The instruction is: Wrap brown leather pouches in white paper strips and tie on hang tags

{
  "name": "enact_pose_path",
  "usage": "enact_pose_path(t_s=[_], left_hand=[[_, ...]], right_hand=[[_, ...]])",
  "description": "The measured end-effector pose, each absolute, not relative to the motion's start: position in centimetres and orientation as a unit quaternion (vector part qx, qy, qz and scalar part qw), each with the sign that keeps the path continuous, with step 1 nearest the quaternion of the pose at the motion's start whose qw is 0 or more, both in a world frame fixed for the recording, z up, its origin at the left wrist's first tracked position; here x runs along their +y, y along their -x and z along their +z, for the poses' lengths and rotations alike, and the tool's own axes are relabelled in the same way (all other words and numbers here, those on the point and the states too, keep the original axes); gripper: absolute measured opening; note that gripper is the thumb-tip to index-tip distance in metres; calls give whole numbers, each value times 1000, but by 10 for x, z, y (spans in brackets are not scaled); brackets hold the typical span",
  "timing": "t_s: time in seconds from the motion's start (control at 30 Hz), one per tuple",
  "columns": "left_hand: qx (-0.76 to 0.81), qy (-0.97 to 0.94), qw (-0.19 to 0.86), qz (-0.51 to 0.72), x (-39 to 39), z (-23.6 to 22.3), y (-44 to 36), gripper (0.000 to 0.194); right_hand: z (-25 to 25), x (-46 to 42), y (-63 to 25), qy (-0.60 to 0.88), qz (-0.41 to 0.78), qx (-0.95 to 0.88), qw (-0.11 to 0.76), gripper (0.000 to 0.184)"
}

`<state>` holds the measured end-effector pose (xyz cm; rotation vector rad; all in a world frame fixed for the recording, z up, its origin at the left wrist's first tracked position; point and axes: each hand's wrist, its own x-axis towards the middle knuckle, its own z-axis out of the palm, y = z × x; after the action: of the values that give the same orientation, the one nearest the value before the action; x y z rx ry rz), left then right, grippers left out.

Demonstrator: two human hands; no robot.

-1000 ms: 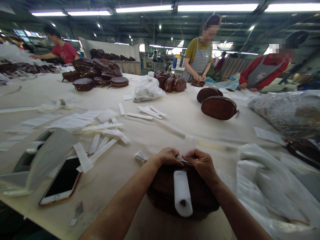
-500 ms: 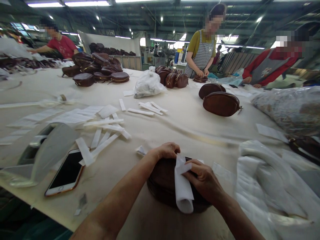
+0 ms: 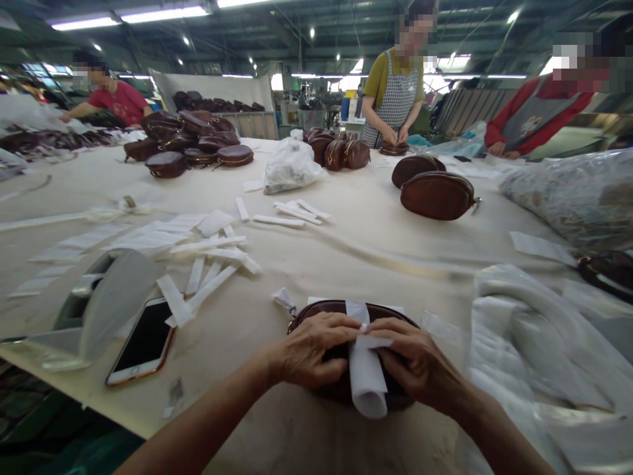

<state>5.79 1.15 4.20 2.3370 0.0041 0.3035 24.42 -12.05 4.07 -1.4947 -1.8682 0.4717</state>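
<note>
brown bag (image 3: 339, 351) on a pale table (image 3: 277, 264), ceiling lights (image 3: 165, 14) glowing overhead

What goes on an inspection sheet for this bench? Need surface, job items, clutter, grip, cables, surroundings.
Surface: pale table, creased ridge across its middle.
Job items: brown bag under the hands; white strip over its front, lower end curled.
Clutter: phone, grey dispenser-like object and loose white strips at left; clear plastic wrapping at right.
Grip: left hand and right hand both on the bag, fingertips meeting at the strip; whether either pinches is unclear.
Cables: nothing seen on the table; overhead lines too unclear to tell.
Surroundings: bag pile farther back; co-workers in red top, checked apron and grey apron; ceiling lights on.
</note>
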Motion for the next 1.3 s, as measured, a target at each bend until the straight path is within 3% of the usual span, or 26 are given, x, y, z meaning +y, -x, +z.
enact_pose_path(t_s=[0.17,0.27,0.53,0.8,1.0,1.3], left_hand=[[-65,-943,308,107,16,40,-54,71],[-58,-962,231,132,8,35,-53,66],[-42,-978,57,195,-14,29,-54,32],[-101,-984,-43,144,-15,31,-51,34],[-102,-969,-64,218,-24,-2,-48,29],[-105,-966,-71,224,-23,-9,-45,29]], right_hand=[[53,-140,-251,556,185,-768,259,51],[52,-142,-249,553,149,-788,227,62],[32,-144,-239,533,16,-817,220,47],[24,-147,-232,513,-96,-837,165,37],[-7,-152,-226,499,-166,-823,214,35],[2,-156,-232,493,-117,-834,217,37]])
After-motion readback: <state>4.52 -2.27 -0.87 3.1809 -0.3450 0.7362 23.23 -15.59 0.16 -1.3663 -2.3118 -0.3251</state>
